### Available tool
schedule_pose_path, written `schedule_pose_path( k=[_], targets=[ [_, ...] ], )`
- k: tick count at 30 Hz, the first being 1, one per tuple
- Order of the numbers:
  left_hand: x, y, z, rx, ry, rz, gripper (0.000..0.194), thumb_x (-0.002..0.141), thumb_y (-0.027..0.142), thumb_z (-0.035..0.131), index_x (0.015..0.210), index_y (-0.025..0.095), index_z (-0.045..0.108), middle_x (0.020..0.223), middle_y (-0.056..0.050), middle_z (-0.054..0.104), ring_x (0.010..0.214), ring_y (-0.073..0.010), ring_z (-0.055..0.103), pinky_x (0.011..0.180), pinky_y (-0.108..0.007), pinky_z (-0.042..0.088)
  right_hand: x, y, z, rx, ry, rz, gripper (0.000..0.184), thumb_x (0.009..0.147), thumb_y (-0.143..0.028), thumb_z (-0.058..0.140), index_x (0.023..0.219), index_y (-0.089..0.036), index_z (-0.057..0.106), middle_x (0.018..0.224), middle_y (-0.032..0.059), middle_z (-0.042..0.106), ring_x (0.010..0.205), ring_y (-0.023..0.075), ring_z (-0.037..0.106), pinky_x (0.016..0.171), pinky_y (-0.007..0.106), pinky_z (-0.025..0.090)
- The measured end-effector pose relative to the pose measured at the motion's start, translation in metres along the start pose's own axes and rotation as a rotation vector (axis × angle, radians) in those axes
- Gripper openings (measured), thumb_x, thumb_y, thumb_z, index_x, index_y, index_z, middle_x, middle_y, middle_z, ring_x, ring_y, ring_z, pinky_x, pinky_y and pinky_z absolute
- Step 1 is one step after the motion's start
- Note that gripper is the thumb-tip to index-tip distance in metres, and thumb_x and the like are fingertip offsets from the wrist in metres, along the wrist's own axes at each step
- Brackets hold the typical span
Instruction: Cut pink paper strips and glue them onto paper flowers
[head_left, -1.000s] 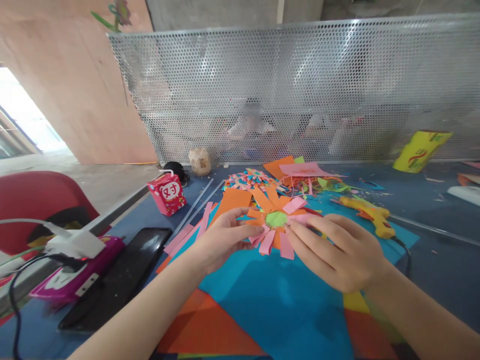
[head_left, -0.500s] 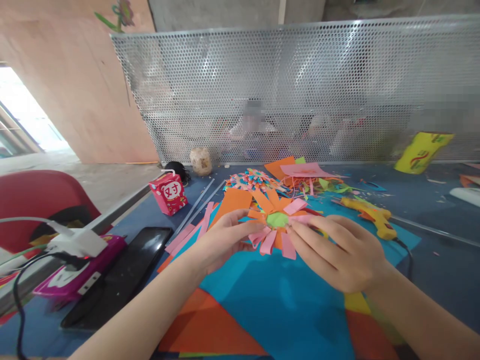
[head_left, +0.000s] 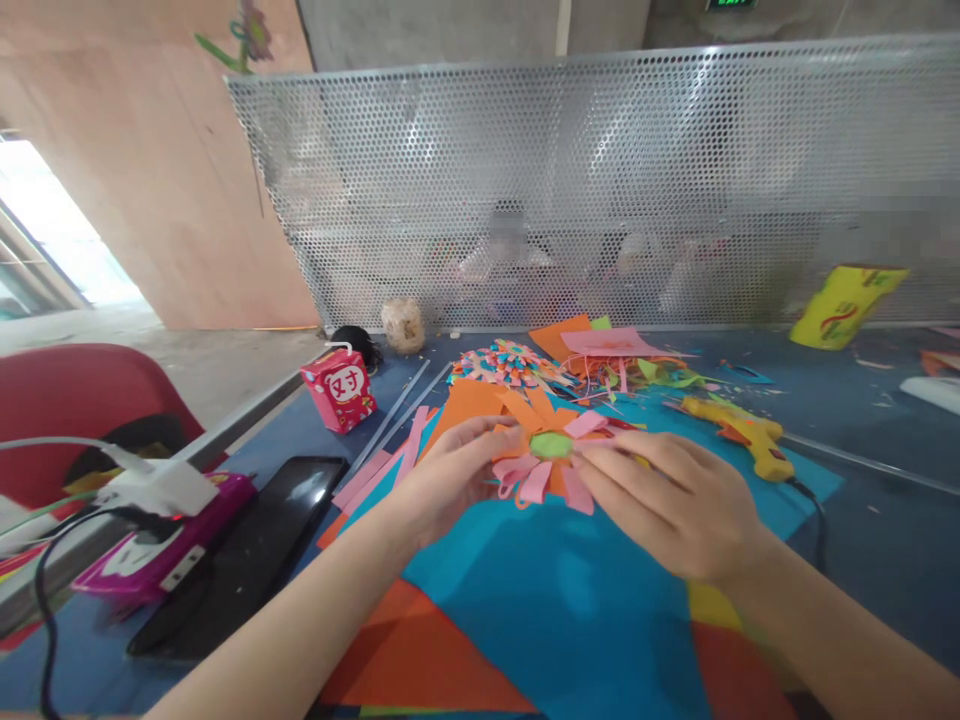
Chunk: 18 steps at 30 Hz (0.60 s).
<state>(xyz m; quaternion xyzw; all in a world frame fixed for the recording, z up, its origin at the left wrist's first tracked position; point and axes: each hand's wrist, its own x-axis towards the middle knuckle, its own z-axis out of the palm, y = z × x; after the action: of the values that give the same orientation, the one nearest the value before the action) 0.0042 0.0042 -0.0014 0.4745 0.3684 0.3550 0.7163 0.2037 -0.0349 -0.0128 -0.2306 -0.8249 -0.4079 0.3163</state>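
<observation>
Between my hands is a flower [head_left: 551, 445] of felt-like material, with a light green round centre and looped petals in orange and pink. My left hand [head_left: 454, 480] is closed on its left edge, thumb above and fingers partly hidden beneath. At the opposite side, my right hand [head_left: 679, 505] pinches a pink petal close to the green centre. A blue sheet [head_left: 555, 610] lies under the flower, over orange and yellow sheets. Just left of the flower are an orange sheet [head_left: 474, 402] and pink strips [head_left: 375, 475].
Behind the flower sits a multicoloured petalled piece [head_left: 510, 362] beside cut scraps [head_left: 637, 372]. A yellow glue gun [head_left: 750, 440] with a cord lies right. At left are a phone [head_left: 255, 550], a purple power strip [head_left: 127, 575] and a drink carton [head_left: 341, 390]. A perforated metal screen [head_left: 450, 150] stands behind.
The left fingers have shifted slightly on the flower, with the thumb now higher by the orange petals. The flower is tilted a little; the right hand keeps its pinch.
</observation>
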Motion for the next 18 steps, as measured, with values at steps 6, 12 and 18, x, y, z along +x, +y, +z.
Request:
schedule_pose_path(
  k=[6, 12, 18],
  targets=[
    [-0.0011, 0.0089, -0.0052, 0.223, 0.150, 0.116, 0.039, 0.073, 0.049, 0.048, 0.094, 0.017, 0.056, 0.088, -0.005, 0.059, 0.075, -0.0170, 0.055, 0.062, -0.028, 0.038, -0.0002, 0.0008, 0.0069, 0.529, 0.072, 0.796, 0.004, 0.076, -0.017, 0.055, 0.072, -0.017, 0.055, 0.056, -0.0018, 0.053, 0.046, 0.0084, 0.047, 0.041, 0.019, 0.040],
    [-0.0025, 0.0092, -0.0008, 0.356, 0.187, 0.354, 0.028, 0.076, 0.037, 0.051, 0.093, 0.018, 0.062, 0.085, -0.004, 0.060, 0.078, -0.0134, 0.052, 0.062, -0.022, 0.037, -0.0028, 0.0030, 0.0058, 1.079, -0.151, 1.143, 0.026, 0.076, -0.032, 0.053, 0.056, -0.019, 0.045, 0.041, -0.0065, 0.037, 0.039, 0.0074, 0.036, 0.038, 0.020, 0.031],
    [-0.0016, 0.0026, -0.0036, 0.333, 0.054, 0.342, 0.022, 0.071, 0.028, 0.061, 0.091, 0.017, 0.063, 0.082, -0.004, 0.065, 0.074, -0.0139, 0.057, 0.067, -0.024, 0.042, -0.0038, -0.0013, 0.0104, 1.205, -0.210, 1.193, 0.025, 0.075, -0.033, 0.055, 0.056, -0.018, 0.047, 0.047, -0.0051, 0.039, 0.045, 0.0084, 0.039, 0.042, 0.021, 0.032]
  ],
)
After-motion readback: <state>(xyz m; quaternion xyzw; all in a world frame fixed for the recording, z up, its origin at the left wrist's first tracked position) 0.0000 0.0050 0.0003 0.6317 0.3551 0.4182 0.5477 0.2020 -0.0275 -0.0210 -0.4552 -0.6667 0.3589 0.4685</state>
